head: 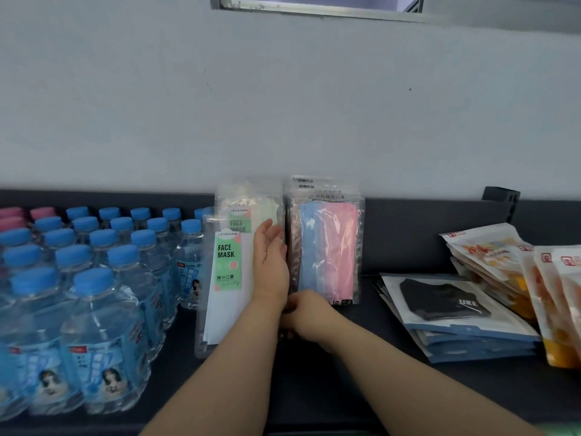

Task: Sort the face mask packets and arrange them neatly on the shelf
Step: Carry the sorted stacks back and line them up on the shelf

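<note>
Both hands are in at the middle of the shelf (408,240), working 2 upright rows of mask pkts against the back wall. Left hand (270,265) stands edge-on, fingers straight and together, flat against the right side of the green FACE MASK packets (228,265); it grips nothing, just braces. Right hand (306,316) is curled low at the foot of the pink and blue packets (327,247), fingers tucked under. Can't tell if they pinch a pkt or only nudge it.

Risks, as I read it: these pkts are thin and slick and stand on edge, so lifting the bracing hand too soon could let the green row fan fwd or slump left into the water bottles (94,278). A hard shove at the base could kick the pink row's bottom out.

Still unsorted at right: the black mask packets (452,306) lie flat in a loose stack, and the orange packets (503,256) lean beside them, cut off by the frame edge. How many pkts sit in each row isn't readable.
</note>
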